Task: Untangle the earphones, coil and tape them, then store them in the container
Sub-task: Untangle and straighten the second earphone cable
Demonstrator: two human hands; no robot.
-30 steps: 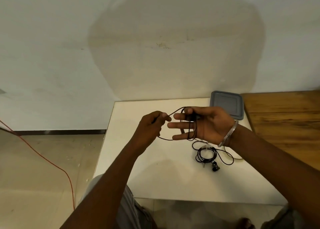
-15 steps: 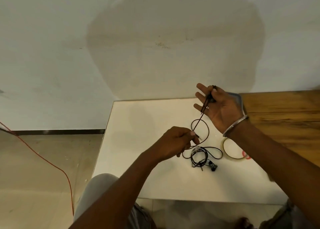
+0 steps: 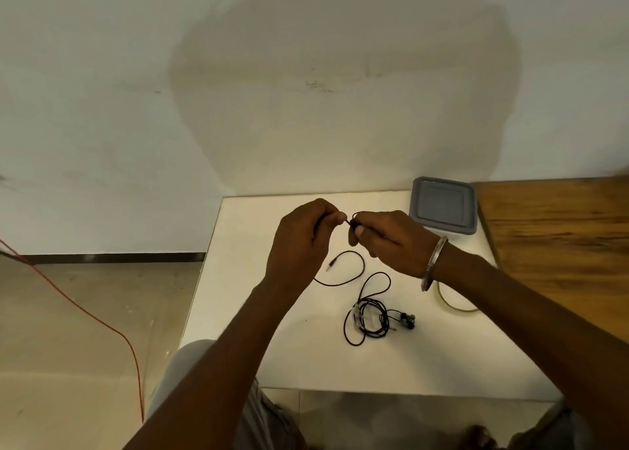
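The left hand [image 3: 306, 242] and right hand [image 3: 384, 242] were raised together just left of the grey lidded container [image 3: 442, 204], each pinching the thin black cord of the earphones [image 3: 369, 316] between thumb and curled fingers. From that grip the cord dropped to the white desk [image 3: 272, 364], its plug end lying in a loop nearer than the container and to its left. The rest sat in a loose tangle nearer than the container. A tape roll [image 3: 456, 303] lay nearer than the container, partly under the right wrist.
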